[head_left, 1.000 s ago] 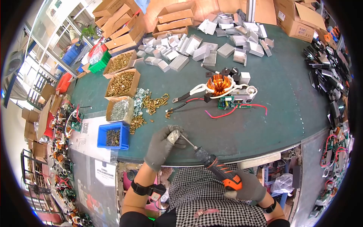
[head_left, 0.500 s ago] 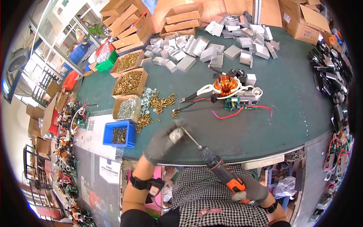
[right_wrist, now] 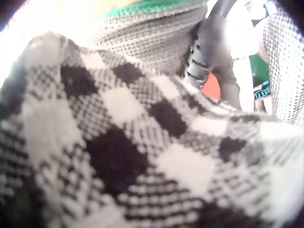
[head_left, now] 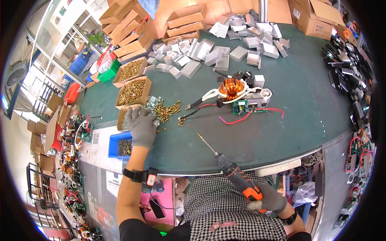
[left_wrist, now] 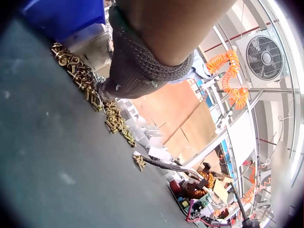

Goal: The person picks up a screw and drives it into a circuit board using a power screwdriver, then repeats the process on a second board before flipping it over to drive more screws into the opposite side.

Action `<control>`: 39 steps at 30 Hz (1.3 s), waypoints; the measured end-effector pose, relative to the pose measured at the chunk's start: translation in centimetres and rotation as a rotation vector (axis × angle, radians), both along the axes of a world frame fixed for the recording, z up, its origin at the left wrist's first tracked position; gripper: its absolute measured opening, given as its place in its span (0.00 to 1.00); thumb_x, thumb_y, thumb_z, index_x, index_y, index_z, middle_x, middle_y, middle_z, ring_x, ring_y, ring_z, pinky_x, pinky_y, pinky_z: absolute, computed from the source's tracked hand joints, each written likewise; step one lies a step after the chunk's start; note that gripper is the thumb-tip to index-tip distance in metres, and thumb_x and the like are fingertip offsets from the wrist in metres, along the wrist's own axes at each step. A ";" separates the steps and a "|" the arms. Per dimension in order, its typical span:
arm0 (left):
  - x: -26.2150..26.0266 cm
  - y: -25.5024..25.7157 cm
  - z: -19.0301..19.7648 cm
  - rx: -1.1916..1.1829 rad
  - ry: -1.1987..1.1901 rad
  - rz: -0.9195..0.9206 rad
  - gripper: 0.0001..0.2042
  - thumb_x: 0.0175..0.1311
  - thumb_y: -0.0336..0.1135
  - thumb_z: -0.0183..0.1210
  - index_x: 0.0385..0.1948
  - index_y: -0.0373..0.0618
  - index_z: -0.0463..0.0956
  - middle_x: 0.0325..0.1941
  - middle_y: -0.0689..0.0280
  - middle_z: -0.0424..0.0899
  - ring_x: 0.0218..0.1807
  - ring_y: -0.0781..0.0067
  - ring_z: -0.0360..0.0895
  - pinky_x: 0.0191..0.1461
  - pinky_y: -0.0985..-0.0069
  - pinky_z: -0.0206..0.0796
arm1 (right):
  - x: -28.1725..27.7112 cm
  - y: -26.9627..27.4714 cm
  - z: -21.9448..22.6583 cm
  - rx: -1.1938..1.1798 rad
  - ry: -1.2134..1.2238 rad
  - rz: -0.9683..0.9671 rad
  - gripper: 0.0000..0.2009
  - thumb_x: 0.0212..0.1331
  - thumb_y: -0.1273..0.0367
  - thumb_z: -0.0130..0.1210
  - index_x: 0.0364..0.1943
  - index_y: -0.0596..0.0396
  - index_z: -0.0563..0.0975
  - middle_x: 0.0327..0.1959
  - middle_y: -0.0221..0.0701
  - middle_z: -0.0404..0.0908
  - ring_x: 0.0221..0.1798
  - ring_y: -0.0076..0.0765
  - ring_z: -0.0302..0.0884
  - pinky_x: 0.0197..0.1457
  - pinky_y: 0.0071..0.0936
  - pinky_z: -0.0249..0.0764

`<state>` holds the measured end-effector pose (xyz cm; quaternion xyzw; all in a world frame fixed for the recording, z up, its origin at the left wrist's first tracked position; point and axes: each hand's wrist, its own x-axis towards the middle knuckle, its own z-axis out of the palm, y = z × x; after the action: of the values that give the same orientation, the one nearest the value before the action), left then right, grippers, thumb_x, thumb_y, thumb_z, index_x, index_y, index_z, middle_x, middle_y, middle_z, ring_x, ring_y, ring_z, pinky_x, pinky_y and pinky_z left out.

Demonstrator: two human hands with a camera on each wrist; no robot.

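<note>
My gloved left hand [head_left: 142,127] reaches over the cardboard box of silver screws [head_left: 121,120], its fingers spread and slightly bent across the box. What lies under the fingertips is hidden. In the left wrist view the grey glove [left_wrist: 137,61] shows beside the brass screws [left_wrist: 78,71] heaped on the table. At the front edge, my right hand [head_left: 269,199] grips an orange and black power screwdriver [head_left: 239,180]. Its long bit points up and left over the table, with a small brass-coloured piece at the tip. Checked apron cloth [right_wrist: 142,142] fills most of the right wrist view.
A blue bin of dark screws [head_left: 120,145] stands in front of the left hand. Boxes of brass screws [head_left: 132,92] line the left. A circuit board assembly with a copper coil [head_left: 232,89] lies mid-table, wires trailing. Silver heat sinks [head_left: 217,56] are piled behind it.
My left hand has left the screwdriver's bit tip and moved left and away from me to the silver screw box. The right hand keeps its grip, the screwdriver tilting slightly more upright.
</note>
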<state>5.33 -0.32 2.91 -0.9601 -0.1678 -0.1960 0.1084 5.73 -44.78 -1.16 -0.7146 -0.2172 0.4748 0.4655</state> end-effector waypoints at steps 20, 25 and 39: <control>2.5 -14.5 1.0 -1.109 0.006 -0.378 0.09 0.63 0.27 0.55 0.42 0.36 0.76 0.33 0.69 0.80 0.32 0.83 0.73 0.35 0.82 0.68 | -1.5 -2.6 0.5 -0.092 -0.102 -0.145 0.31 0.40 0.50 0.70 0.43 0.58 0.75 0.29 0.35 0.79 0.33 0.34 0.78 0.40 0.31 0.73; 3.7 -15.5 0.1 -1.256 -0.074 -0.321 0.08 0.61 0.26 0.56 0.40 0.37 0.76 0.31 0.66 0.80 0.29 0.82 0.74 0.33 0.81 0.68 | -2.0 -3.2 0.0 -0.083 -0.074 -0.189 0.31 0.41 0.50 0.70 0.43 0.57 0.74 0.29 0.34 0.79 0.33 0.35 0.78 0.39 0.31 0.74; 3.8 -17.7 1.4 -0.949 0.012 -0.420 0.08 0.60 0.26 0.56 0.40 0.36 0.76 0.33 0.61 0.80 0.32 0.74 0.78 0.34 0.76 0.70 | -1.7 -3.1 0.6 -0.056 -0.057 -0.202 0.29 0.42 0.53 0.70 0.43 0.57 0.74 0.28 0.33 0.79 0.32 0.31 0.78 0.39 0.29 0.74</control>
<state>9.14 -18.00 4.33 -0.9176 -0.0414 -0.1102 -0.3796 4.06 -47.92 -0.56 -0.7587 -0.1439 0.4110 0.4845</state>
